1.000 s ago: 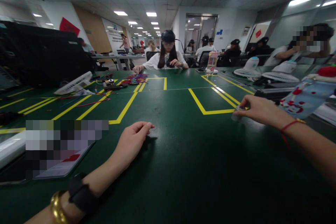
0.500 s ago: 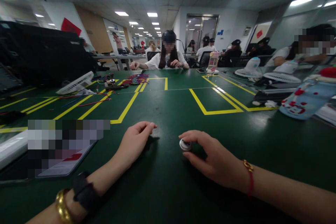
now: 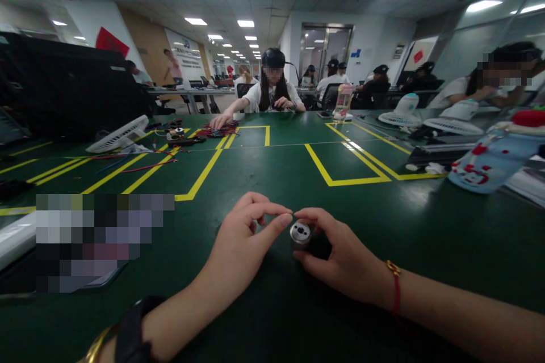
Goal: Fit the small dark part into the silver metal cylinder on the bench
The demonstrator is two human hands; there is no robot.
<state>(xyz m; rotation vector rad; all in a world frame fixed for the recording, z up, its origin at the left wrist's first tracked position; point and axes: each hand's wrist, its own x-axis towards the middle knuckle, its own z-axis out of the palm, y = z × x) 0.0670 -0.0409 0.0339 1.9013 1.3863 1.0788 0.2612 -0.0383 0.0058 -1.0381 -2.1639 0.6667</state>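
Note:
A small silver metal cylinder (image 3: 300, 233), like a small motor, stands upright on the green table, its pale round top marked with several dark holes. My right hand (image 3: 340, 252) curves around it from the right, with thumb and index finger at its near and far sides. Just above its left edge, my left hand (image 3: 251, 235) has thumb and index finger pinched together, their tips close to my right index fingertip. Anything held in that pinch is too small to make out.
A blue patterned bottle (image 3: 489, 159) stands at right, near white fans (image 3: 453, 125). At left are a blurred-out flat object (image 3: 106, 238), another white fan (image 3: 119, 135) and loose wires (image 3: 149, 164). Across the table, a co-worker's hand (image 3: 222, 120) rests on a wire bundle (image 3: 219, 130).
My left hand has moved right, up to the cylinder, and its fingers are pinched there. My right hand stays around the cylinder. The co-worker's hand has come down onto the wire bundle.

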